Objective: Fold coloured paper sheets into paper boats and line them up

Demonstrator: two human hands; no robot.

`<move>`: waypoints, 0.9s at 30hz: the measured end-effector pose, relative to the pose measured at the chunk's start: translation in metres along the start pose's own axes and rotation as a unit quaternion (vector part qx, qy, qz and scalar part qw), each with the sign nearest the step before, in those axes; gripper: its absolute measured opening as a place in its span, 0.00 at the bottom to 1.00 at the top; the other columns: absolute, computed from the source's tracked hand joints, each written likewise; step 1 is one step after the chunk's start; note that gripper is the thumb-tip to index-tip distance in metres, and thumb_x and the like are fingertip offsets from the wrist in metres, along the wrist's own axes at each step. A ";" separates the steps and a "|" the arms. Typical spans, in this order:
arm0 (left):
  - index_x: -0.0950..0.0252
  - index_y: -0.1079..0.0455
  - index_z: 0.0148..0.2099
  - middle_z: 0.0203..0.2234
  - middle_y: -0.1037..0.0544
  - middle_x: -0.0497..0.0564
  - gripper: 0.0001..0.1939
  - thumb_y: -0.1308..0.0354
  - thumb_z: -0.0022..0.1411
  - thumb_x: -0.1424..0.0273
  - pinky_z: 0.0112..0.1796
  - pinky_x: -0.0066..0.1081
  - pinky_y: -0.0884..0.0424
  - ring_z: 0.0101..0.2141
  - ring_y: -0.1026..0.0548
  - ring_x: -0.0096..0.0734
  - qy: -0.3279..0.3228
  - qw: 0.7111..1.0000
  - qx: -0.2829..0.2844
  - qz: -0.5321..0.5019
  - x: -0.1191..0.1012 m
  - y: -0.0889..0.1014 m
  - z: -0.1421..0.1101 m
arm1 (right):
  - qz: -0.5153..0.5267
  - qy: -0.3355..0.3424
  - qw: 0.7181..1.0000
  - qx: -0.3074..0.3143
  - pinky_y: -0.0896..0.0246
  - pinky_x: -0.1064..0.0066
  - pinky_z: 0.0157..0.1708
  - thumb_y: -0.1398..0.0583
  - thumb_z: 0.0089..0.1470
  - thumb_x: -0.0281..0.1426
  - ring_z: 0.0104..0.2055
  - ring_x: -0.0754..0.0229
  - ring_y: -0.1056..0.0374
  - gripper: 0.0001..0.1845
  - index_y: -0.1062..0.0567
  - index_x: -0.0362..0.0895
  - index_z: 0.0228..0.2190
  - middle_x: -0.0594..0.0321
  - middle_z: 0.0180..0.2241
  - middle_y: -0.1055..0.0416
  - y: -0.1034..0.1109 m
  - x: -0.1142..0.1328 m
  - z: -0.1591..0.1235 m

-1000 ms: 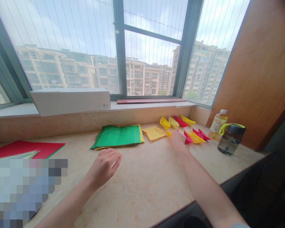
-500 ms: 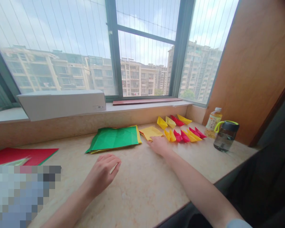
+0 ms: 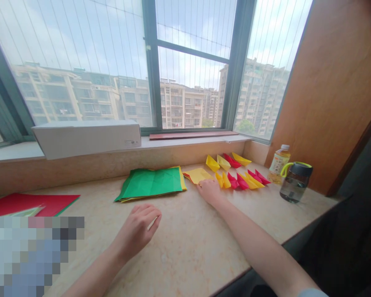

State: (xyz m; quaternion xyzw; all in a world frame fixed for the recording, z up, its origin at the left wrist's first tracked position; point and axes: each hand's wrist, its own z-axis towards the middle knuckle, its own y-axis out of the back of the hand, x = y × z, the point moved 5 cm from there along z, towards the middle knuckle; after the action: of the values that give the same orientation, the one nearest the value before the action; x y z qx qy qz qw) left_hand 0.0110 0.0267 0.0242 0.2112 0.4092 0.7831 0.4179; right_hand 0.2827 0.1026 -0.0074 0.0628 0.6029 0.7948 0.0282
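My right hand (image 3: 210,192) lies palm down on the stone sill, its fingertips at the near edge of a folded yellow paper sheet (image 3: 198,175). Just right of it stand paper boats in yellow (image 3: 223,180) and red (image 3: 233,180), with more yellow (image 3: 212,163) and red (image 3: 231,161) boats behind. My left hand (image 3: 139,231) is loosely curled over a thin white strip (image 3: 152,223), which may be paper. That hand is nearest a green folded paper sheet (image 3: 151,184), which lies apart from it with a yellow layer showing beneath.
A red and green paper stack (image 3: 27,205) lies at the far left, beside a pixelated blur (image 3: 27,255). A white cardboard box (image 3: 86,139) sits on the window ledge. A tea bottle (image 3: 278,166) and a lidded tumbler (image 3: 295,181) stand at the right.
My right hand has moved left from the boats to the yellow sheet. My left hand has barely moved, and the view has shifted slightly.
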 end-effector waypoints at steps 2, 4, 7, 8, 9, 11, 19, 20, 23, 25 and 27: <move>0.63 0.27 0.35 0.31 0.21 0.51 0.11 0.50 0.66 0.73 0.42 0.37 0.32 0.36 0.24 0.37 0.003 1.000 0.000 -0.003 -0.002 0.001 0.001 | 0.004 0.002 1.000 0.000 0.46 0.62 0.47 0.50 0.65 0.32 0.47 0.50 0.29 0.19 0.21 0.40 0.40 0.47 0.42 0.23 -0.001 -0.001 0.001; 0.63 0.26 0.34 0.30 0.21 0.51 0.11 0.49 0.66 0.74 0.41 0.36 0.32 0.36 0.24 0.36 0.006 1.000 -0.006 -0.008 -0.003 0.003 0.001 | 0.011 0.002 1.000 -0.001 0.45 0.63 0.46 0.49 0.64 0.29 0.47 0.51 0.29 0.17 0.21 0.38 0.39 0.46 0.42 0.23 -0.002 -0.004 0.001; 0.63 0.26 0.34 0.30 0.21 0.52 0.11 0.49 0.65 0.74 0.40 0.35 0.31 0.35 0.25 0.36 0.005 1.000 -0.019 -0.018 -0.005 0.006 0.002 | 0.027 -0.006 1.000 -0.008 0.45 0.65 0.46 0.48 0.62 0.27 0.46 0.52 0.29 0.15 0.22 0.39 0.40 0.48 0.42 0.23 -0.001 -0.009 0.003; 0.63 0.26 0.34 0.30 0.21 0.52 0.10 0.49 0.65 0.74 0.40 0.35 0.31 0.35 0.25 0.36 0.005 1.000 -0.019 -0.021 -0.006 0.006 0.003 | 0.033 -0.010 0.999 -0.011 0.45 0.66 0.46 0.48 0.62 0.27 0.46 0.53 0.28 0.14 0.22 0.40 0.41 0.50 0.41 0.22 0.000 -0.010 0.003; 0.63 0.26 0.34 0.30 0.22 0.52 0.11 0.49 0.65 0.74 0.41 0.35 0.31 0.36 0.25 0.36 0.005 1.000 -0.016 -0.025 -0.006 0.006 0.002 | 0.039 -0.014 0.999 -0.014 0.45 0.67 0.45 0.47 0.61 0.27 0.45 0.54 0.28 0.14 0.23 0.41 0.42 0.52 0.40 0.22 0.001 -0.011 0.004; 0.63 0.26 0.34 0.30 0.22 0.51 0.11 0.49 0.65 0.74 0.41 0.35 0.32 0.36 0.26 0.35 0.013 0.999 -0.002 -0.033 -0.005 0.003 0.002 | 0.053 -0.016 0.998 -0.022 0.44 0.69 0.44 0.46 0.61 0.28 0.45 0.55 0.28 0.14 0.23 0.43 0.45 0.55 0.39 0.21 0.003 -0.013 0.005; 0.65 0.26 0.33 0.29 0.21 0.52 0.08 0.46 0.63 0.73 0.42 0.34 0.33 0.35 0.25 0.34 0.080 0.989 0.036 -0.116 -0.012 -0.014 -0.007 | 0.091 0.009 0.995 -0.034 0.43 0.68 0.36 0.44 0.60 0.36 0.39 0.52 0.27 0.13 0.21 0.44 0.35 0.54 0.35 0.21 -0.002 -0.018 0.003; 0.65 0.25 0.34 0.30 0.21 0.52 0.08 0.45 0.63 0.73 0.42 0.34 0.33 0.35 0.25 0.34 0.084 0.988 0.042 -0.125 -0.012 -0.017 -0.008 | 0.092 0.011 0.995 -0.040 0.43 0.67 0.35 0.43 0.60 0.38 0.39 0.50 0.27 0.13 0.21 0.44 0.35 0.54 0.35 0.21 -0.005 -0.021 0.005; 0.65 0.25 0.35 0.30 0.20 0.53 0.08 0.45 0.64 0.71 0.43 0.35 0.33 0.35 0.25 0.35 0.083 0.987 0.049 -0.132 -0.011 -0.022 -0.009 | 0.058 0.017 0.996 -0.071 0.43 0.65 0.33 0.42 0.58 0.44 0.35 0.49 0.28 0.16 0.23 0.45 0.29 0.53 0.30 0.23 -0.016 -0.032 0.015; 0.65 0.25 0.34 0.30 0.20 0.54 0.09 0.46 0.64 0.71 0.43 0.36 0.33 0.36 0.25 0.36 0.075 0.989 0.053 -0.120 -0.011 -0.022 -0.009 | 0.097 0.029 0.994 -0.030 0.43 0.65 0.31 0.43 0.58 0.46 0.30 0.51 0.29 0.20 0.25 0.45 0.24 0.54 0.26 0.24 -0.027 -0.037 0.020; 0.65 0.25 0.34 0.29 0.21 0.55 0.11 0.48 0.65 0.71 0.44 0.37 0.34 0.37 0.25 0.37 0.064 0.991 0.057 -0.106 -0.013 -0.020 -0.009 | 0.150 0.062 0.987 -0.017 0.41 0.65 0.32 0.44 0.60 0.46 0.29 0.54 0.29 0.22 0.26 0.46 0.22 0.55 0.26 0.24 -0.030 -0.038 0.022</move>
State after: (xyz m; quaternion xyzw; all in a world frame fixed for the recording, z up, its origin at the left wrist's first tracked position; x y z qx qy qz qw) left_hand 0.0218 0.0183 0.0027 0.1394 0.4995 0.7215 0.4588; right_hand 0.3229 0.1277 -0.0333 0.1025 0.5740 0.8024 -0.1274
